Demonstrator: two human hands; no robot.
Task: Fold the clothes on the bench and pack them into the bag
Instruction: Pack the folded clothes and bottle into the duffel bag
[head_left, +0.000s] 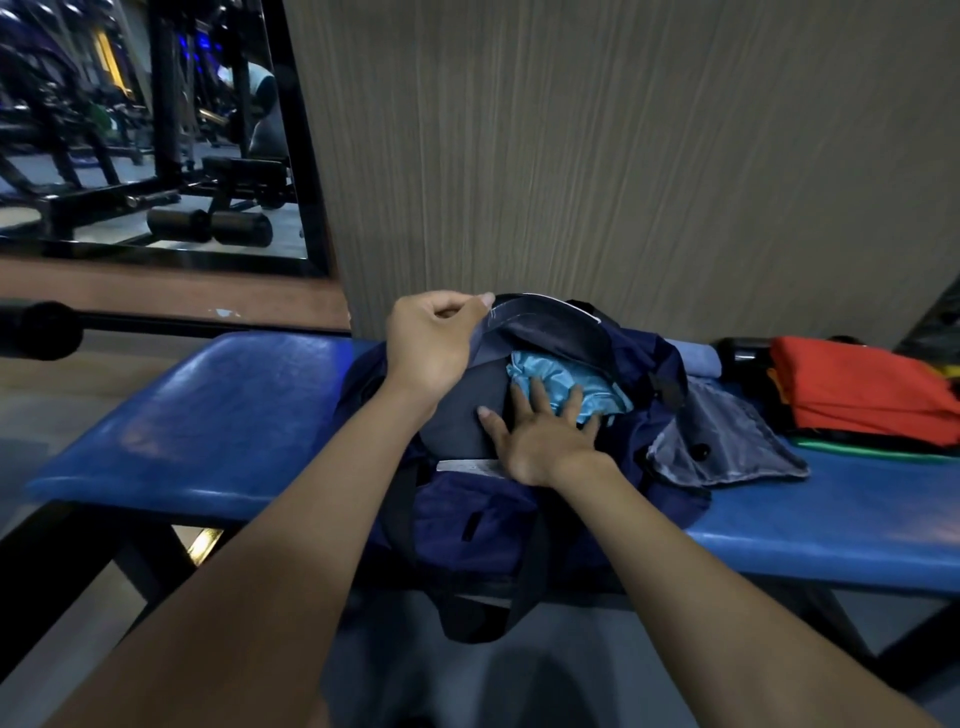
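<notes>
A navy fabric duffel bag (467, 525) sat on the blue padded counter (218, 415), its mouth open toward the person. The left hand (431, 343) pinched the bag's upper flap (550, 322) and held it raised, fingers curled tight on the edge. The right hand (545, 436) lay flat inside the opening, fingers spread and straight, pressing on a shiny light-blue garment (566, 382) beside a dark grey folded garment (457, 421). A grey mesh pouch (727, 436) lay just right of the bag. Farther right sat a folded orange-red garment (857, 395) atop a stack.
</notes>
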